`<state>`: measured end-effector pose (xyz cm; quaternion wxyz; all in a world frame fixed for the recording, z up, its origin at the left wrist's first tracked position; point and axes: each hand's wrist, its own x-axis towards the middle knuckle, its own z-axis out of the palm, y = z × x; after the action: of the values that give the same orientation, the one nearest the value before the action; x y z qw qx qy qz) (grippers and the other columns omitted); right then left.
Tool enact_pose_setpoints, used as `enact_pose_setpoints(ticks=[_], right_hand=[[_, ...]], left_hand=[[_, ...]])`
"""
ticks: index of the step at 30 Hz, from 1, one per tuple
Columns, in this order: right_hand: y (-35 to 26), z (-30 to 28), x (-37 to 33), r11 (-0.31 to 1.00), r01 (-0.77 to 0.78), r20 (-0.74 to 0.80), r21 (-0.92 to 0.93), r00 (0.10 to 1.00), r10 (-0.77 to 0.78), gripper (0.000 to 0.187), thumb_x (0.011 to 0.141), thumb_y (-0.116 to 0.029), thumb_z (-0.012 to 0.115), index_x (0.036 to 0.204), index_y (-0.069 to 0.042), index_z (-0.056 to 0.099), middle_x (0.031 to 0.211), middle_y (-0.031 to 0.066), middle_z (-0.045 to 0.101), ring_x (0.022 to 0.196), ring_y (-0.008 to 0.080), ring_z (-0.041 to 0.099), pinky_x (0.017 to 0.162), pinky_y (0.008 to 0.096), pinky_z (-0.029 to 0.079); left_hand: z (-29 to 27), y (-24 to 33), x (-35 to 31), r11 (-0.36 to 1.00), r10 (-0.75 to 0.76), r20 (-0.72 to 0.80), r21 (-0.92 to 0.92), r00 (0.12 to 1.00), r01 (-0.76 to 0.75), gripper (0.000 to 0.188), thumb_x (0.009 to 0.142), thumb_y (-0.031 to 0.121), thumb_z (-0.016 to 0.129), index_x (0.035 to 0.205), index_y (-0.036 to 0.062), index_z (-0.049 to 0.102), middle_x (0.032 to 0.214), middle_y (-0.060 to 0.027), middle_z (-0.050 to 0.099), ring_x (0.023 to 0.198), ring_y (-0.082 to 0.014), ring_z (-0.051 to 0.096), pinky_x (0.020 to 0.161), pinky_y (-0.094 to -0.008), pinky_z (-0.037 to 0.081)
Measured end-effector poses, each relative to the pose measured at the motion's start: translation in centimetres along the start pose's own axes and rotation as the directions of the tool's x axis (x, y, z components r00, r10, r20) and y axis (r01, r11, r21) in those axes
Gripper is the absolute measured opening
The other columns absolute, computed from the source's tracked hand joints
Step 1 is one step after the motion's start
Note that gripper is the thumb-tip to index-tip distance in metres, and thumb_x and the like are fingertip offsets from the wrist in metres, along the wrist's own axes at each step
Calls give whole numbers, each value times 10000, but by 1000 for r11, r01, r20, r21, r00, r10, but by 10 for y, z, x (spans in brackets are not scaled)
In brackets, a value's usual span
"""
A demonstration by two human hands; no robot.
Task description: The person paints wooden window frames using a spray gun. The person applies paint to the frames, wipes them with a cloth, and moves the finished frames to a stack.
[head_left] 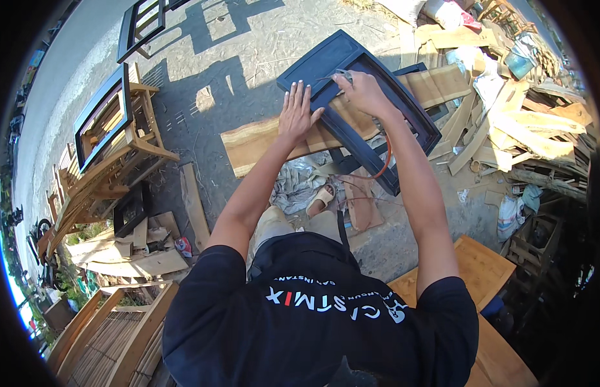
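A black-painted wooden frame with a flat panel (314, 63) lies at an angle in front of me, across a light wooden plank (251, 143). My left hand (297, 119) rests flat near the frame's left edge, fingers stretched and holding nothing. Wrapped around a small grey air blow gun (342, 74) is my right hand (366, 97), above the middle of the frame. The gun's thin nozzle points left, toward my left fingertips. From beneath my right forearm an orange hose (387, 161) curves down toward the ground. My palm hides most of the gun's handle.
Offcuts and scrap wood (525, 138) pile up on the right. Wooden furniture with a black frame (104, 116) stands at the left. Crumpled plastic sheeting (293, 187) lies by my feet. A bamboo-slatted piece (113, 338) is at lower left, an orange-brown wooden board (483, 267) at lower right.
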<state>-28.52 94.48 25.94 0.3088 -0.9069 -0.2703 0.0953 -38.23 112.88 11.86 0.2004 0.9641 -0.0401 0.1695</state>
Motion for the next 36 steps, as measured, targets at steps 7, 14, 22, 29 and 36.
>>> enact_pose_setpoints(ticks=[7,14,22,29,36], right_hand=[[-21,-8,45,974,-215,251,71,949,191,504,1016,-443,514,944,21,699,840,228,725,850,389,719,794,498,536],[10,-19,38,963,-264,119,-46,956,268,529,1021,-438,490,895,30,702,809,244,709,819,423,701,735,523,535],[20,-51,-160,844,-531,402,71,790,463,508,1023,-420,527,846,46,624,679,191,637,626,275,648,635,420,495],[25,-80,-270,762,-643,289,73,745,601,539,1025,-413,521,788,55,647,744,272,662,758,478,653,686,539,505],[46,-83,-307,731,-681,60,49,732,678,488,1023,-414,542,865,37,642,671,215,653,634,384,660,635,461,515]], left_hand=[[6,-33,17,998,-53,-38,-15,998,53,686,993,438,512,1492,-20,401,1591,-216,328,1497,-391,263,1210,-558,210],[6,-5,0,991,128,64,-53,990,-125,687,976,466,540,1512,58,405,1596,-199,323,1495,-384,267,1213,-543,214],[3,28,-29,913,399,203,-173,894,-368,602,964,450,585,1448,105,486,1528,-166,409,1479,-377,293,1212,-538,222],[35,101,-45,734,678,271,-311,684,-604,467,958,407,602,1307,98,567,1309,-86,592,1307,-263,503,1169,-481,307],[52,169,-55,612,791,360,-444,495,-655,441,931,303,638,1305,83,557,1352,-91,579,1317,-262,509,1088,-405,398]])
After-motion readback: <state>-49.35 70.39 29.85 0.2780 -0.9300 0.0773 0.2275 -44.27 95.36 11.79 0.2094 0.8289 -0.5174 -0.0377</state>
